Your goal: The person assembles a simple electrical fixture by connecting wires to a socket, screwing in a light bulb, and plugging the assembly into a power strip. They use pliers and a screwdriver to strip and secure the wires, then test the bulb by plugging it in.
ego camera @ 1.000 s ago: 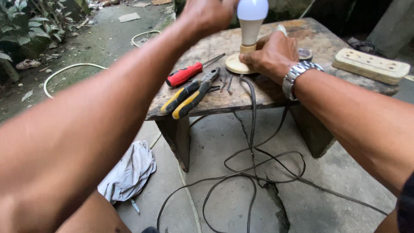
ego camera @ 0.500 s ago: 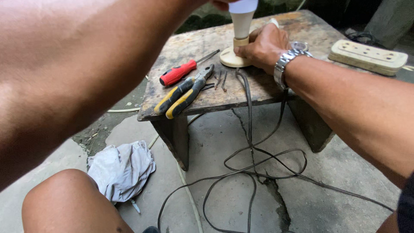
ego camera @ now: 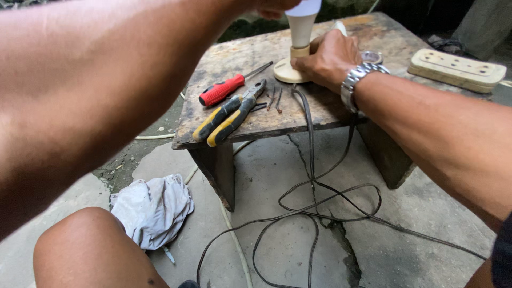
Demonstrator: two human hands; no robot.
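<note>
left hand (ego camera: 274, 6): at the top edge of the view, fingers closed around the head of the white bulb (ego camera: 304, 21); most of the hand is cropped, so how firmly it grips is not shown.
right hand (ego camera: 328, 56): fingers curled around the round cream lamp holder (ego camera: 290, 69), pressing it to the bench; a metal wristwatch (ego camera: 358, 80) sits on the wrist.
bulb position: upright, its neck seated in the lamp holder, near the far edge of the wooden bench (ego camera: 320, 109).
black cable (ego camera: 309, 138): runs from the holder across the bench top, over the front edge, and down into loose loops on the concrete floor (ego camera: 437, 208).
tools: red-handled screwdriver (ego camera: 221, 90) and yellow-and-black pliers (ego camera: 226, 117) lie side by side toward the left front corner; small dark nails (ego camera: 273, 100) lie just beside the pliers' nose.
other items: cream power strip (ego camera: 457, 69) rests at the right end; a grey rag (ego camera: 152, 208) lies on the floor below the left edge.
risk, judged: side force on the bulb may crack its neck or cross its thread; a weak hold on the base may let the holder turn and strain the cable; a foot caught in the floor loops may drag the holder off the bench.
</note>
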